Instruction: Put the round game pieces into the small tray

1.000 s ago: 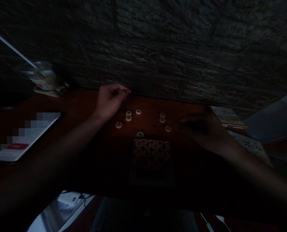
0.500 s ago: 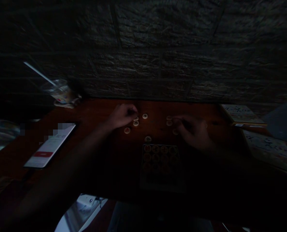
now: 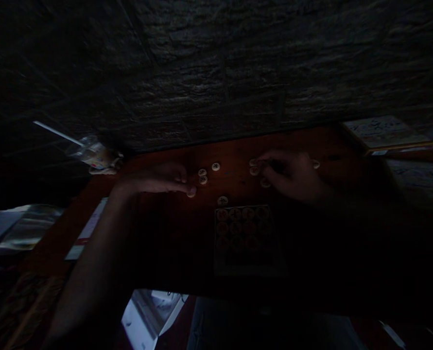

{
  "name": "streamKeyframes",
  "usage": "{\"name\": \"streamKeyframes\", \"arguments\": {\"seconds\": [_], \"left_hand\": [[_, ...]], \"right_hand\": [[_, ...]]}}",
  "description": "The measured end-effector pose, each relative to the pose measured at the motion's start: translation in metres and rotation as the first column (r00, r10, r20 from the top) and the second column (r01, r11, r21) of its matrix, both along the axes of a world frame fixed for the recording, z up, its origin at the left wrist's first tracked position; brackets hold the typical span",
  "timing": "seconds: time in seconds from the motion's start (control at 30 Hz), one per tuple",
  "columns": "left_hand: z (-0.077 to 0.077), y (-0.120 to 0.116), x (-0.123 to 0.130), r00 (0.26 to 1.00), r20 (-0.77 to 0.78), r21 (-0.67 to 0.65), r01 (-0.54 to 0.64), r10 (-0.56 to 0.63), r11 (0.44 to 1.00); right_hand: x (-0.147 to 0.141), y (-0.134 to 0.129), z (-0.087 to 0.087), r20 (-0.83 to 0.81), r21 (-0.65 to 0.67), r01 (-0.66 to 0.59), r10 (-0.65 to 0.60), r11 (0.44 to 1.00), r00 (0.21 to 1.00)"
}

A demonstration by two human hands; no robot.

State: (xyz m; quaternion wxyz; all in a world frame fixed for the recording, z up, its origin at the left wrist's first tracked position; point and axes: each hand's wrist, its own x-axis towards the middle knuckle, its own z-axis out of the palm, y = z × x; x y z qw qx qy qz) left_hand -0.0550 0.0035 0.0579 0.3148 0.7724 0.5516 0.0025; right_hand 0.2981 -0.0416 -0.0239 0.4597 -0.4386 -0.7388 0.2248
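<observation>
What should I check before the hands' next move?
- Left hand at a red piece: ok, a fingertip appears to be on it.
- Right hand gripping a piece: cannot tell, too dark.
- Box open: ok, pieces show inside.
- Black piece beyond the box free of both hands: ok.
- Cup apart from both hands: ok.
- Phone fully visible: not ok, the left forearm covers part.

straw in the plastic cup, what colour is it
The straw looks white, best seen in the head view.
</observation>
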Motion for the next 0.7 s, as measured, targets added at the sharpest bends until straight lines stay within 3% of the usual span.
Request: {"name": "streamKeyframes", "arguments": {"seconds": [0.13, 0.3, 0.4, 0.53, 0.6, 0.7], "left_hand": [[-0.007, -0.001, 0.006, 0.997, 0.024, -0.143, 0.075, -0.073, 0.987], [-0.009, -0.001, 0.008, 0.995, 0.044, -0.139, 0.094, -0.089, 0.986], [-0.004, -0.006, 0.012, 0.976, 0.213, -0.129, 0.066, -0.037, 0.989], [-0.005, -0.018, 0.038, 0.868, 0.497, -0.094, 0.069, -0.013, 0.993], [-0.014, -0.024, 0.058, 0.794, 0.606, -0.085, 0.018, 0.037, 0.996], [-0.034, -0.029, 0.091, 0.615, 0.776, -0.121, -0.075, 0.142, 0.99]], "right_hand": [[-0.001, 0.001, 0.0, -0.025, -0.019, -0.003, 0.002, 1.0, 1.0], [-0.002, 0.001, -0.002, -0.056, -0.028, -0.017, 0.015, 0.999, 0.998], [-0.002, 0.001, -0.001, -0.051, -0.023, -0.019, 0.018, 1.0, 0.999], [-0.002, -0.001, 0.002, -0.01, 0.049, -0.029, 0.029, 0.998, 1.0], [-0.004, -0.004, 0.003, -0.009, 0.079, -0.046, 0.047, 0.996, 0.999], [-0.009, -0.012, 0.005, -0.069, 0.08, -0.077, 0.083, 0.994, 0.994]]}}
